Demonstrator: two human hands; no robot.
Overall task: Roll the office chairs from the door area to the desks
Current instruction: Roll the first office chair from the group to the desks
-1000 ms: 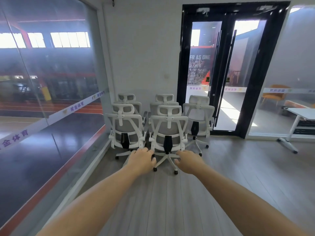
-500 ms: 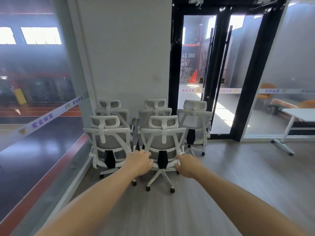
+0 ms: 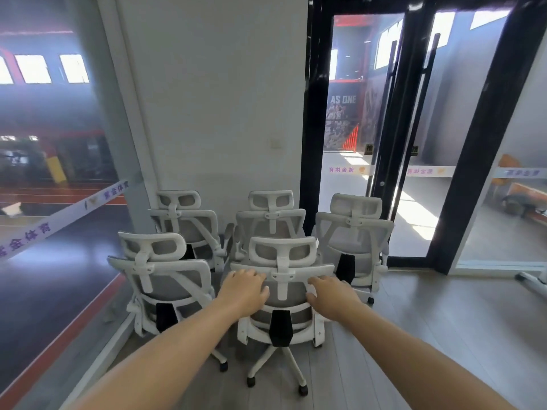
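Closer in than 0.5 s ago: the chair cluster fills more of the view, and both hands, then still reaching toward it, are now on the front chair (image 3: 281,324).

Left hand (image 3: 244,291): fingers curled over the left part of the backrest's top rail, thumb pointing in toward the headrest post. It has a grip on the rail.

Right hand (image 3: 331,297): fingers laid over the right end of the same rail, thumb tucked under the frame edge, so the rail is clamped between them.

The front chair is still in the door area. It stands on the wood floor (image 3: 429,335) with its back to the camera, castors down.

Four more white chairs are packed round it:
- front-left chair (image 3: 165,279), just beside it, against the glass wall (image 3: 44,247)
- back-left chair (image 3: 189,223), at the white wall (image 3: 213,99)
- back-centre chair (image 3: 270,220), directly behind the front chair
- right chair (image 3: 353,235), just in front of the black-framed glass door (image 3: 309,143)

All five face the wall.
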